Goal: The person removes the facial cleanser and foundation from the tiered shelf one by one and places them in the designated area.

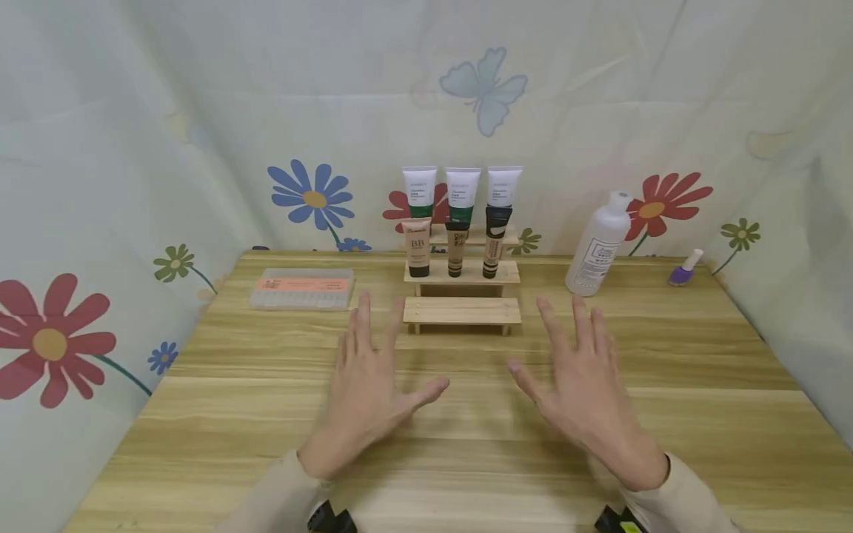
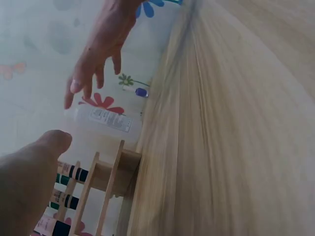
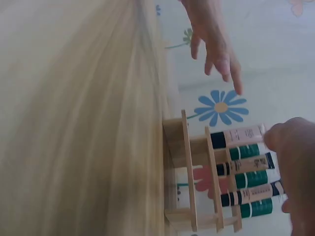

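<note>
Both hands hover over the table with nothing in them. In the head view my left hand spreads its fingers just left of the tiered wooden stand. My right hand, fingers also spread, is right of the stand and nearer me than the white bottle. Three white-and-green tubes stand on the stand's top tier. On the middle tier are a pink BB cream tube, a small brown tube and a black-capped tan tube. The lowest tier is bare.
A clear flat case with an orange label lies at the back left of the wooden table. A purple nail polish bottle stands at the back right. Flower-printed cloth hangs behind and at both sides.
</note>
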Available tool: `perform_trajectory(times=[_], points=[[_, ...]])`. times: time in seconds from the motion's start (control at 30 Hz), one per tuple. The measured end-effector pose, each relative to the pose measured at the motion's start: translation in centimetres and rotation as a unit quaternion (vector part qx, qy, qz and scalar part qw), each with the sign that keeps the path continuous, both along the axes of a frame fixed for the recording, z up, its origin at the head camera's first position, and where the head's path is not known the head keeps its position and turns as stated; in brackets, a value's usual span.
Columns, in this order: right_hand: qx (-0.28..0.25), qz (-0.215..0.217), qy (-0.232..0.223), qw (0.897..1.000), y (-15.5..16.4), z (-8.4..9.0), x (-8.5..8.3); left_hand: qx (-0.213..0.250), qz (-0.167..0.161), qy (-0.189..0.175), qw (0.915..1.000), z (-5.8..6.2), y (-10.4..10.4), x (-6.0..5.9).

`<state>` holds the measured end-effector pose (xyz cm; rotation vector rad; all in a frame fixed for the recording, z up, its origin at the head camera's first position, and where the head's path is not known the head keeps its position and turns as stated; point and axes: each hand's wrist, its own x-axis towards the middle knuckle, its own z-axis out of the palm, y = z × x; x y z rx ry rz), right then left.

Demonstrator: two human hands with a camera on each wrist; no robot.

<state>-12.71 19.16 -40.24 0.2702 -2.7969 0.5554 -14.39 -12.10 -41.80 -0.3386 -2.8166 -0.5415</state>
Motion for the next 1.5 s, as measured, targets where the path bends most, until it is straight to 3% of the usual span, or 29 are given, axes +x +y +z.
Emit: perform_trajectory(times=[0.1,0.2,0.47,0.6,0.73,0.87,1.0,1.17,1.5], points=[[-0.061,0.007,0.05,0.997,0.7,0.5,-1.4,0.06,0.004,-0.015,0.9981,0.1,-0.3,-1.3],[-0.131,0.014,0.094,0.987,1.3,1.0,-2.9,0.122,0.006,-0.033,0.992,0.0,-0.7,-2.7],[-0.257,0.027,0.128,0.957,1.9,0.6,-7.0,0.283,0.001,-0.061,0.9573,-1.5,-1.5,-6.6],[-0.333,0.041,0.113,0.935,1.4,0.3,-8.7,0.314,-0.004,-0.068,0.947,-2.4,-1.5,-8.0],[-0.416,0.078,0.086,0.902,0.3,0.2,-10.3,0.333,0.001,-0.074,0.94,-3.2,-1.4,-8.8],[-0.454,0.105,0.086,0.881,-0.8,0.0,-12.1,0.352,0.002,-0.076,0.9329,-4.0,-1.0,-9.4],[-0.459,0.113,0.092,0.877,-1.9,-0.3,-13.6,0.367,-0.006,-0.067,0.9279,-4.5,-0.6,-9.9],[-0.463,0.118,0.092,0.874,-3.4,-0.3,-15.0,0.367,-0.009,-0.049,0.9287,-5.0,-0.4,-10.4],[-0.441,0.076,0.089,0.89,-4.7,-0.2,-16.3,0.38,-0.012,-0.044,0.9238,-5.6,-0.2,-10.8]])
